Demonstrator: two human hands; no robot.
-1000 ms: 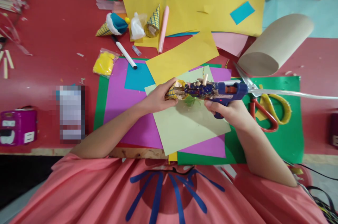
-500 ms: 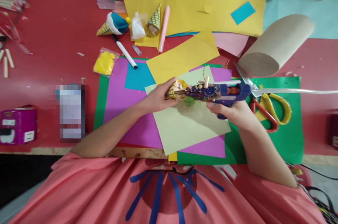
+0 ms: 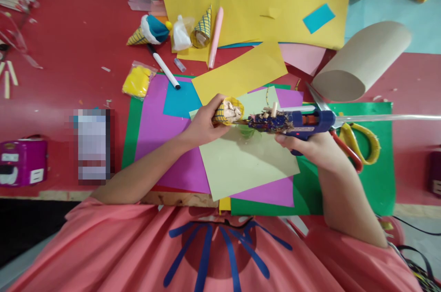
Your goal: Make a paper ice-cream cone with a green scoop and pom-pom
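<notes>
Wrapped in my left hand (image 3: 205, 124) is a yellow paper cone (image 3: 231, 110) with blue grid lines, its mouth turned right and stuffed with crumpled pale paper. My right hand (image 3: 310, 145) grips a dark blue hot glue gun (image 3: 305, 122) by its handle. The gun's nozzle points left and reaches the lower rim of the cone; whether it touches cannot be made out. Bits of debris cling to the gun's front, and a clear glue stick (image 3: 386, 118) sticks out of its back. Beneath both hands lies a pale green sheet (image 3: 251, 168), with a small green item (image 3: 250, 132) partly hidden under the gun.
Scissors (image 3: 368, 145) lie right of the glue gun, below a cardboard tube (image 3: 365, 60). At the back are a finished-looking cone (image 3: 148, 30), another grid-lined cone (image 3: 202, 28) and a marker (image 3: 165, 69). A bag of yellow clay (image 3: 138, 81) and a phone (image 3: 92, 145) lie left.
The glue gun has moved slightly right, away from the cone's mouth. More of the crumpled paper inside the cone now shows.
</notes>
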